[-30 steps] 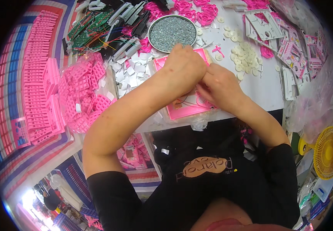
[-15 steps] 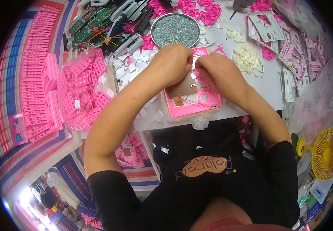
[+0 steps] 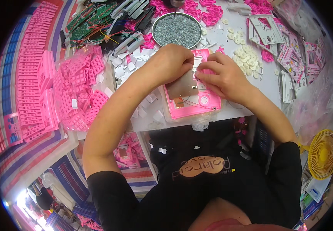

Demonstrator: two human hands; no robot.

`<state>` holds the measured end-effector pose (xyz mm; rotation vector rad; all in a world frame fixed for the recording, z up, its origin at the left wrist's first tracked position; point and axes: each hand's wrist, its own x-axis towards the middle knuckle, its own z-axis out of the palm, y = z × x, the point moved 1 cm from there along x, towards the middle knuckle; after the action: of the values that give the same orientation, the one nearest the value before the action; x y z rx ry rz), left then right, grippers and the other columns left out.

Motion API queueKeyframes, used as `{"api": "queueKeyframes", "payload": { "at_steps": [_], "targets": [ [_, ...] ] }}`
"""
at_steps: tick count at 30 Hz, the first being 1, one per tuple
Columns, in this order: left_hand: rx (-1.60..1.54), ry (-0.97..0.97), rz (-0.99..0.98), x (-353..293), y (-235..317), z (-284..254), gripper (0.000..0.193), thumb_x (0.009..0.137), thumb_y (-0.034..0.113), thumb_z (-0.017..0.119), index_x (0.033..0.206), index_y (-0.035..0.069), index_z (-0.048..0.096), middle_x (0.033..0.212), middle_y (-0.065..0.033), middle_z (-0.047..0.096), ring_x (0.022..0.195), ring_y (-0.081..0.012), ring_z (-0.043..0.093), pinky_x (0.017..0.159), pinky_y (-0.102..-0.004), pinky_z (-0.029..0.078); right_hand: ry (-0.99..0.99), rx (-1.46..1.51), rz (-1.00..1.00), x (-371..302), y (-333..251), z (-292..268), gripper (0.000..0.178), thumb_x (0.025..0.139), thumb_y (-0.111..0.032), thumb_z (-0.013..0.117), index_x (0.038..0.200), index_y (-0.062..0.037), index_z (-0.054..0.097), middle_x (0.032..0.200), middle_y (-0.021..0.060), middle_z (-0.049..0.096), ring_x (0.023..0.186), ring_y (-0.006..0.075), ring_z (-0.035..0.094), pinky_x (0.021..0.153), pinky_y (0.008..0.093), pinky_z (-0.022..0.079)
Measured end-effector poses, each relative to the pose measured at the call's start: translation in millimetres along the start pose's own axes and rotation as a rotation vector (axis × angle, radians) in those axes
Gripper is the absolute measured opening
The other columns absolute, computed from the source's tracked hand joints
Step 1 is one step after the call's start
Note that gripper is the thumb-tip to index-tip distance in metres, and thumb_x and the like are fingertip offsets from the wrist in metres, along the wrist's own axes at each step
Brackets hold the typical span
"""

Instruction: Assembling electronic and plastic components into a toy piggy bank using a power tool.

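A pink plastic housing lies open-side up at the table's front edge, on a clear plastic wrapping. Inside it sits a brown circuit board, slightly slanted, with thin wires at its lower end. My left hand is closed at the board's upper edge, its fingertips pinched there and partly hidden. From the right, my right hand reaches over the housing, thumb and forefinger closed together at the board's right edge. Whatever sits between those right fingertips is too small to make out.
A round tray of small screws stands behind the housing, beneath a dark tool with a thin bit. White discs lie right, bagged pink grids left. Green circuit boards are piled far left; a yellow fan stands lower right.
My right fingers have shifted slightly down to the board's right edge and lifted from the housing's top. The dark tool has swung left, from beside the white discs to above the screw tray.
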<state>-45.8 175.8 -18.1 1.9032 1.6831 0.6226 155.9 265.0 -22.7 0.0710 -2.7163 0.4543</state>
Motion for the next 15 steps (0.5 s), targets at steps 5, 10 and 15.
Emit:
{"api": "queueKeyframes", "payload": {
  "at_steps": [5, 10, 15],
  "targets": [
    [0.073, -0.011, 0.080, 2.8, -2.4, 2.7, 0.012, 0.086, 0.012, 0.068, 0.091, 0.002, 0.068, 0.085, -0.0165, 0.068, 0.083, -0.0368, 0.067, 0.074, -0.0444, 0.053, -0.140, 0.152, 0.116, 4.3, 8.1, -4.8, 0.020, 0.073, -0.012, 0.074, 0.094, -0.0096, 0.075, 0.102, 0.0034, 0.068, 0.101, 0.0277, 0.060, 0.080, 0.0382, 0.055],
    [0.270, 0.027, 0.126, 4.0, -11.0, 15.2, 0.011, 0.087, 0.012, 0.064, 0.093, 0.002, 0.066, 0.089, -0.0162, 0.066, 0.089, -0.0374, 0.065, 0.077, -0.0465, 0.053, -0.082, 0.082, 0.104, 3.5, -0.1, -0.7, 0.018, 0.079, -0.012, 0.073, 0.096, -0.0081, 0.074, 0.098, 0.0057, 0.067, 0.097, 0.0291, 0.060, 0.079, 0.0389, 0.055],
    [0.286, 0.044, 0.060, 4.3, -8.7, 22.8, 0.012, 0.088, 0.011, 0.063, 0.095, 0.003, 0.066, 0.091, -0.0158, 0.066, 0.091, -0.0377, 0.064, 0.078, -0.0466, 0.053, 0.080, -0.004, 0.113, 1.5, -12.9, 14.5, 0.021, 0.080, -0.012, 0.072, 0.099, -0.0043, 0.069, 0.096, 0.0088, 0.062, 0.093, 0.0296, 0.058, 0.078, 0.0399, 0.051]
  ]
}}
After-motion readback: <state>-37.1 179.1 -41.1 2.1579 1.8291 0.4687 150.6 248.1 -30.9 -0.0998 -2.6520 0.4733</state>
